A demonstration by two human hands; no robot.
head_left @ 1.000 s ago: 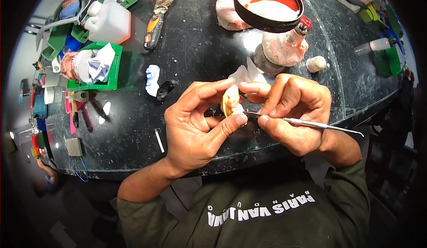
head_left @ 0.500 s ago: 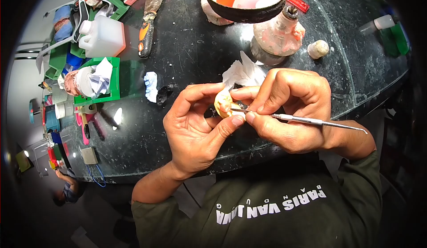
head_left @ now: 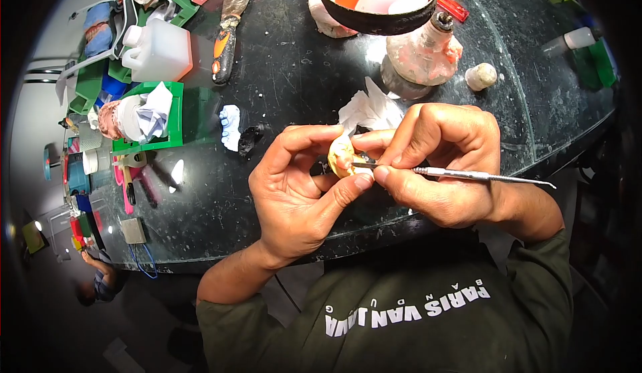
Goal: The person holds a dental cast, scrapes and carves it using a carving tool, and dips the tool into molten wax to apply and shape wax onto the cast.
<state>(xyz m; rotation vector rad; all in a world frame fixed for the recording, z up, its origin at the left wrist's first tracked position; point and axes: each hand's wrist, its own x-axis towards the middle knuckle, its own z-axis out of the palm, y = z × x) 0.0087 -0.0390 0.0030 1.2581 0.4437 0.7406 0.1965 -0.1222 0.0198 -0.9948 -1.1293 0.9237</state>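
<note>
- Moved since the earlier frame: your metal tool [head_left: 468, 175], its tip now over the face of the yellowish piece [head_left: 338, 158], formerly at its side.
- Left hand [head_left: 294, 196]: your fingertips and thumb grip the piece, above the dark table [head_left: 301, 82].
- Right hand [head_left: 451, 166]: you pinch the tool, fingers narrow.
- Nearby: white tissue [head_left: 372, 110], just beyond your hands; pale blue molded piece [head_left: 230, 127], farther left.

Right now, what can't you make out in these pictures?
In the head view:
Tip of the metal tool: too small to tell whether it touches the yellowish piece.
Piece's lower end: covered by the left hand.
Black dish, far rim: cut off by top edge.
Other person, far left: blurred and dim.
</note>
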